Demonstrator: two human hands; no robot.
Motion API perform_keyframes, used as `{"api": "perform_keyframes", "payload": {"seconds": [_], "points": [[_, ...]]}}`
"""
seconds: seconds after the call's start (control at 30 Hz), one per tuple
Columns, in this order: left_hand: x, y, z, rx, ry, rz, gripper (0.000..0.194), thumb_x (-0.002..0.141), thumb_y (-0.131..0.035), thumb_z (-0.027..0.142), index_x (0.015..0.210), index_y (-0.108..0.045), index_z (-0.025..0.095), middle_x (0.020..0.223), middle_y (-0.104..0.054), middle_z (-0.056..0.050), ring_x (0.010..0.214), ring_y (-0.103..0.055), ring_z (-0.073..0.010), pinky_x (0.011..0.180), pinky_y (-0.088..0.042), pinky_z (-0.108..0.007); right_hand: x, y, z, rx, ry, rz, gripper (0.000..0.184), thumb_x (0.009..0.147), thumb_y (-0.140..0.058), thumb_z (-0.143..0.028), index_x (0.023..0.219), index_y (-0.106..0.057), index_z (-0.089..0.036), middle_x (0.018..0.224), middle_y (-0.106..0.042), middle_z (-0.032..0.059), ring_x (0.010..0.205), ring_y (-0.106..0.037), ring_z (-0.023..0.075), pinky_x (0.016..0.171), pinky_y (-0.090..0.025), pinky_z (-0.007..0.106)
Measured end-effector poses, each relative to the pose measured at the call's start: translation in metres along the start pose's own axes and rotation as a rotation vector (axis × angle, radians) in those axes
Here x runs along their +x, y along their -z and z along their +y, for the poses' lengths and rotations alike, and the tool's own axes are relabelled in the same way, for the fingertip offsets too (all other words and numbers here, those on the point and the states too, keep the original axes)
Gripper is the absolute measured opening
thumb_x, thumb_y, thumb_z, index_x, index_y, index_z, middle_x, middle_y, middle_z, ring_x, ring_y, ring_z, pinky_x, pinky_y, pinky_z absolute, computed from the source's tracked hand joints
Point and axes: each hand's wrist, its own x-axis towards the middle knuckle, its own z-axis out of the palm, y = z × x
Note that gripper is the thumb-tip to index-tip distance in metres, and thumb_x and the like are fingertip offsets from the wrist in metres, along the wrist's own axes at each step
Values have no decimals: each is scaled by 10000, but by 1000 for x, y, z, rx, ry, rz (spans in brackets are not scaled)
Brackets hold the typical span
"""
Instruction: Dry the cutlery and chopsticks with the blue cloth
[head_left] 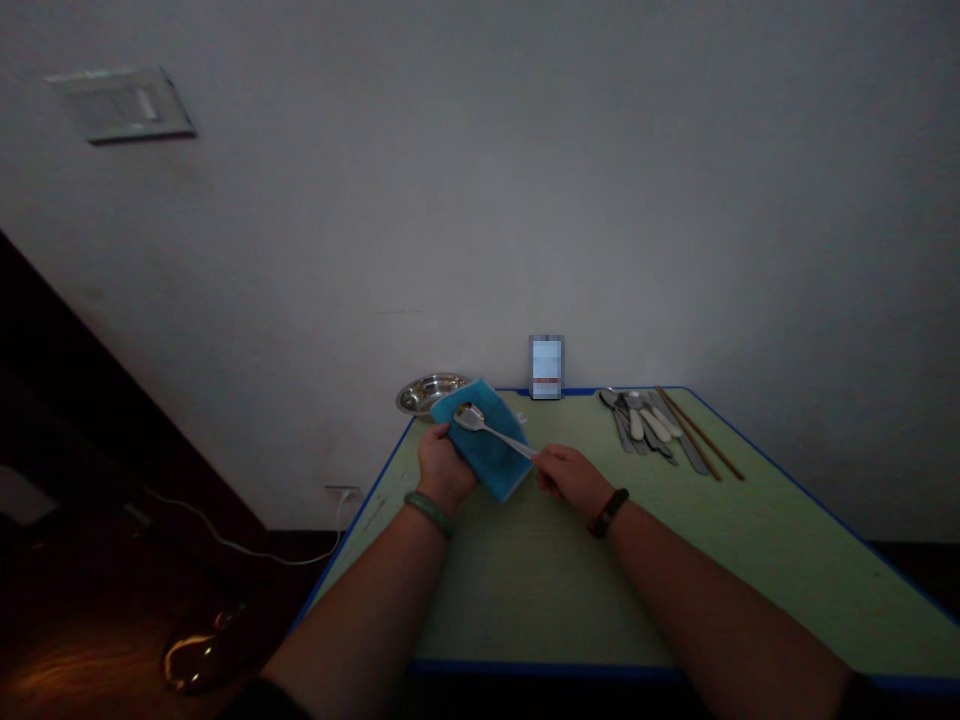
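Observation:
A blue cloth (491, 470) lies spread over my left hand (444, 468), which supports it from below and grips its left edge; most of those fingers are hidden behind it. My right hand (571, 474) is closed around the handle end of a metal spoon (504, 438). The spoon slants up to the left across the cloth, its shiny bowl over the cloth's upper left part. Both hands are above the pale green table (540, 590). Just behind the cloth stands a shallow metal bowl (420, 394), partly covered by it.
Several spoons and other cutlery (637, 420) lie at the back right, beside a pair of brown chopsticks (701, 435). A phone (547, 367) stands upright against the wall. A white cable (285, 560) hangs left of the table.

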Motion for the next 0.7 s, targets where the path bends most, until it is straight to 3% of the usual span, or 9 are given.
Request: {"api": "perform_keyframes", "payload": {"seconds": [0.2,0.37,0.5,0.7], "points": [[-3,-4,-2,36,54,-9,518,737,-437,237,1179,-648,68,902,-766,-144,917,-723,-330,943,-505,-521,1,-1,2,-60,28,3,332,859,-489,-400,587,-488,-209,518,-477,-47,461,-402,100,493,-296,249],[2,2,-2,56,97,-30,411,728,-451,243,1023,-691,87,778,-759,-126,883,-728,-326,942,-509,-507,1,-2,1,-120,151,110,338,823,-504,-447,581,-490,-213,556,-488,-32,552,-462,127,559,-340,260],[7,7,-2,37,115,-41,386,729,-453,248,984,-689,79,784,-756,-144,907,-721,-341,952,-500,-521,0,-1,0,-132,229,187,338,815,-499,-468,622,-587,-204,603,-558,-8,624,-531,156,614,-387,279],[6,4,-3,35,124,-88,447,730,-439,259,1054,-675,61,870,-764,-170,953,-710,-353,956,-493,-539,0,0,2,-91,292,270,383,813,-530,-443,998,-763,-201,824,-742,52,772,-658,210,734,-493,329]]}}
